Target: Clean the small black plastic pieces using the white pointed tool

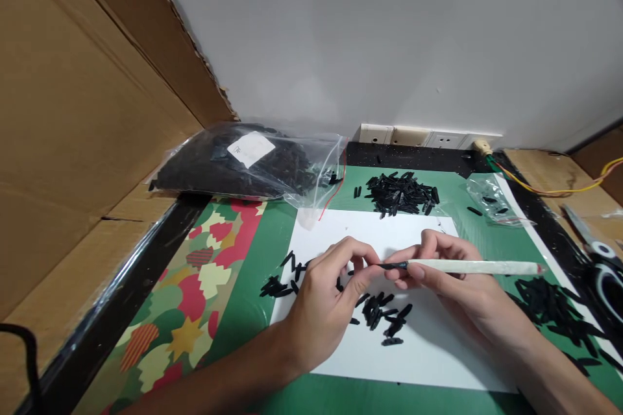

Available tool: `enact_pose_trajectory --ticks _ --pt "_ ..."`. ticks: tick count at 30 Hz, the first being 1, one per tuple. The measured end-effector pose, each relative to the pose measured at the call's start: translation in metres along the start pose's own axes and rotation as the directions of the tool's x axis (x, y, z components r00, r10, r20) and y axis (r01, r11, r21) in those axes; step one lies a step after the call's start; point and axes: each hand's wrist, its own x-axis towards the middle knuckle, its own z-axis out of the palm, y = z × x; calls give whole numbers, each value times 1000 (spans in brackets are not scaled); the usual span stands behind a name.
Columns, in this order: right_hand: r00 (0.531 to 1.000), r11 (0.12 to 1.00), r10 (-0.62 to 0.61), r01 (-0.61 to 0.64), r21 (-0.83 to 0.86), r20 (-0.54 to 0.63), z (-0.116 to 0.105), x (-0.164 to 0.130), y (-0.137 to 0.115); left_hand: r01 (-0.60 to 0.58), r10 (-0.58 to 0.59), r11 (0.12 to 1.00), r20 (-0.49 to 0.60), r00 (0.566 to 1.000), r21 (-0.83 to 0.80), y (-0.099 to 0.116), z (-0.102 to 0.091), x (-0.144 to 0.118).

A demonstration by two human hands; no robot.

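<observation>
In the middle, above a white sheet of paper (pixel 428 350), my two hands meet. My right hand (pixel 452 266) is closed around a slim white pencil-like stick (pixel 477 266), which lies nearly level and has a reddish far end. A small black elongated piece (pixel 392 266) sits at the stick's left end, and the fingertips of my left hand (pixel 335 285) pinch its other end. Whether the piece is fitted over the stick or only touches it, I cannot tell. Loose black pieces (pixel 374 311) of the same kind lie on the paper beneath my hands.
A clear zip bag (pixel 287 175) full of black pieces lies at the back left. Behind the paper is a black heap (pixel 402 194), with another pile (pixel 549 311) at the right. A small clear bag (pixel 496 198), scissors (pixel 601 249), wall sockets (pixel 411 136) and cardboard (pixel 87 78) surround the table.
</observation>
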Motion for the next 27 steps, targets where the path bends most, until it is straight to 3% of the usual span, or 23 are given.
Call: enact_pose_trajectory --ticks 5,13,17,21,27 --pt "954 887 -296 254 -385 -53 4 -7 -1 120 -122 978 0 993 -173 0 1 1" --pt "785 634 -618 467 -617 -41 4 -12 8 258 -232 763 121 965 -593 8 -1 5" --pt "740 560 -672 537 -631 33 4 -13 8 238 -235 718 94 967 -654 8 -5 9" --pt "731 536 -677 572 -621 89 6 -15 8 225 -233 702 81 969 -676 4 -5 12" --pt "716 508 -688 591 -626 118 7 -15 8 258 -215 645 153 964 -719 6 -1 10"
